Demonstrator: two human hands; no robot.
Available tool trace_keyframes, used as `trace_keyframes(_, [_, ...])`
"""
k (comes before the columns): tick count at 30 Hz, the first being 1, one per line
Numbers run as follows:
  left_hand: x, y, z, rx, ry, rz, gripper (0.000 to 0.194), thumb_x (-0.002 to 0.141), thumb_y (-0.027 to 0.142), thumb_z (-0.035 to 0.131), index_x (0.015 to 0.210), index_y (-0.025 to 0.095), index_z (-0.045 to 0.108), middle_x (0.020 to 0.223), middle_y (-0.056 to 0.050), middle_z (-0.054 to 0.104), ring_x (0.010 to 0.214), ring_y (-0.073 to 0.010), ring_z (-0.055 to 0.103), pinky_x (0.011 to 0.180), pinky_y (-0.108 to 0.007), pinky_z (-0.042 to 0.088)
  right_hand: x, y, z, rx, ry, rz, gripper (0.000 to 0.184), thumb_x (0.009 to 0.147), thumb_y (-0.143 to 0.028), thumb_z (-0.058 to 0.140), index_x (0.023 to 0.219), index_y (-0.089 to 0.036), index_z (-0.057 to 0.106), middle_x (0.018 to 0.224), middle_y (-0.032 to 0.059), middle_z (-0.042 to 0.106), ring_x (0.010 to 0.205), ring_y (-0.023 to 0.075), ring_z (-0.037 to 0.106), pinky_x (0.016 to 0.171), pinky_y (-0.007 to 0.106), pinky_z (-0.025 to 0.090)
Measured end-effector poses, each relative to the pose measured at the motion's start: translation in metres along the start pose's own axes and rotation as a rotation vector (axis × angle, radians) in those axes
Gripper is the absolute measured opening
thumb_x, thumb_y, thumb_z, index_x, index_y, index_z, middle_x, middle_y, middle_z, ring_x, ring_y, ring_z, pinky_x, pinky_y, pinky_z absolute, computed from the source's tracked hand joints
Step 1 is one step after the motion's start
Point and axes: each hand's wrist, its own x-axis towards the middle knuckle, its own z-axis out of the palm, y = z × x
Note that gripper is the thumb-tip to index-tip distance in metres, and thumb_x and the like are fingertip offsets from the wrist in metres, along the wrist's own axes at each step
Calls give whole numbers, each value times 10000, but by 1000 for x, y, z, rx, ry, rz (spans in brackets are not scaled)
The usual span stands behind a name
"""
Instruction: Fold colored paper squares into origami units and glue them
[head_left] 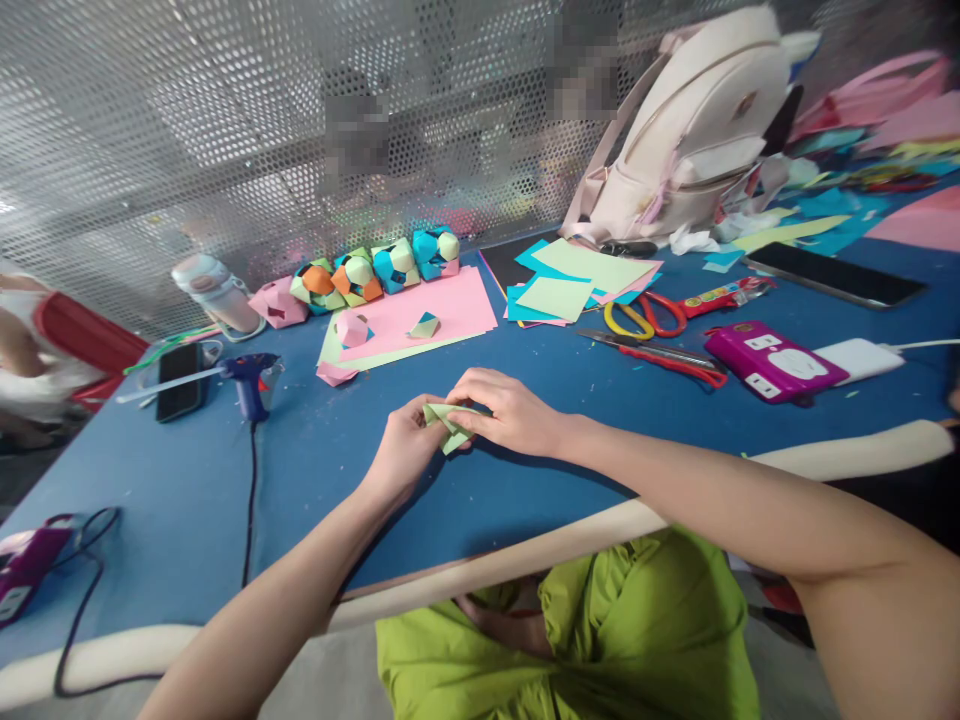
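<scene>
Five folded-paper balls (358,277) look finished; your left hand (407,440) and right hand (511,408), grips pinching, hold light-green paper (453,438), seemingly part-folded.

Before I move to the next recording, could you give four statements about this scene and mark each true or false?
1. The left hand and the right hand both hold the folded green paper. True.
2. The glue gun is in the right hand. False: it rests on the blue table.
3. A small pink and blue model sits on the pink sheet. True.
4. The backpack is black. False: it is pale.
</scene>
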Motion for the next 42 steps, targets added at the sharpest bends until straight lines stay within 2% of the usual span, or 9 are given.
trace_keyframes(5, [-2, 5, 2, 64, 18, -1, 160, 675, 215, 679, 805, 135, 632, 611, 0, 679, 547, -156, 639, 603, -268, 497, 0, 2, 2, -46, 30, 19, 155, 938, -251, 502, 876, -163, 614, 859, 58, 636, 807, 159, 570, 747, 280, 423])
trace_keyframes(12, [-3, 6, 3, 92, 4, -2, 151, 688, 226, 658, 806, 138, 625, 615, -4, 681, 572, -172, 651, 601, -272, 498, -2, 5, 6, -158, 117, -28, 148, 918, -222, 536, 804, -174, 617, 797, 31, 663, 750, 143, 581, 699, 274, 357])
trace_keyframes(18, [-2, 4, 2, 90, -2, 0, 156, 703, 224, 652, 830, 138, 631, 638, -2, 688, 583, -167, 653, 604, -268, 500, -2, 6, 8, -143, 161, -38, 159, 911, -219, 556, 774, -166, 616, 768, 23, 658, 720, 130, 574, 677, 270, 340])
trace_keyframes(31, [1, 1, 1, -28, 13, -23, 166, 663, 210, 698, 796, 129, 641, 592, -2, 671, 548, -150, 648, 611, -270, 521, -3, 4, 6, -118, 99, -57, 162, 929, -266, 527, 845, -177, 634, 812, 34, 656, 764, 141, 584, 716, 281, 365])
trace_keyframes(37, [1, 4, 3, -75, -18, -45, 188, 661, 215, 705, 810, 119, 642, 685, -6, 682, 601, -151, 663, 668, -301, 554, -2, 6, 5, -148, 168, -49, 211, 934, -242, 508, 769, -170, 618, 762, 36, 647, 720, 136, 576, 675, 266, 376])
trace_keyframes(42, [1, 4, 3, -75, -18, -36, 211, 671, 243, 715, 823, 118, 638, 699, -12, 683, 613, -149, 667, 666, -289, 556, -2, 5, 5, -115, 164, -15, 215, 929, -244, 516, 758, -170, 623, 758, 33, 645, 718, 133, 577, 688, 266, 384])
